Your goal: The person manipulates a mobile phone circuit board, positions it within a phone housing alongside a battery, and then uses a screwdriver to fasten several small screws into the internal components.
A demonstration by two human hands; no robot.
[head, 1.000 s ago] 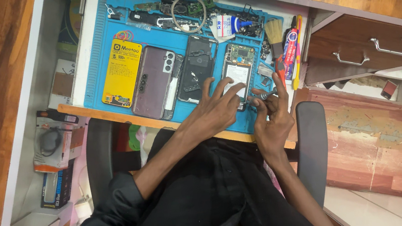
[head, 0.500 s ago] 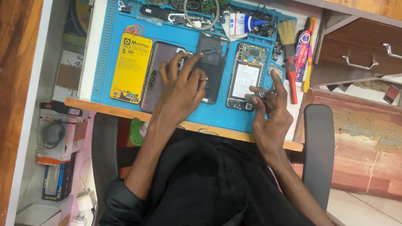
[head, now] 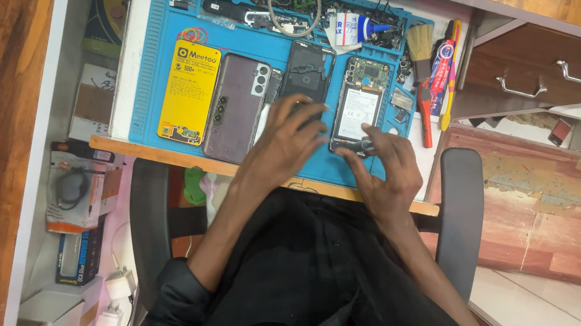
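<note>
Furthest left on the blue silicone repair mat (head: 153,91) lies a flat yellow rectangular battery pack (head: 189,91), and just beside it a mauve phone back cover with a silver camera block (head: 236,107), face down and slightly tilted. Next comes a dark plastic inner phone frame with a round coil (head: 308,68), its lower end under the person's left hand (head: 287,142), whose fingers lie spread and flat across it, pressing rather than gripping; whether anything is pinched underneath I cannot tell. To the right sits the opened smartphone with its white battery and green circuit board showing (head: 356,102), lying on the mat near its front edge. The right hand (head: 383,167) rests at the bottom end of that phone, fingers curled narrow with the tips touching its lower edge. Past it, near the mat's right border, a wooden-handled bristle brush (head: 420,45) lies beside a red and yellow pair of hand tools (head: 443,71). The mat sits on a pale tabletop (head: 123,65), and a brown wooden drawer with metal handles (head: 547,75) stands to the far right.
</note>
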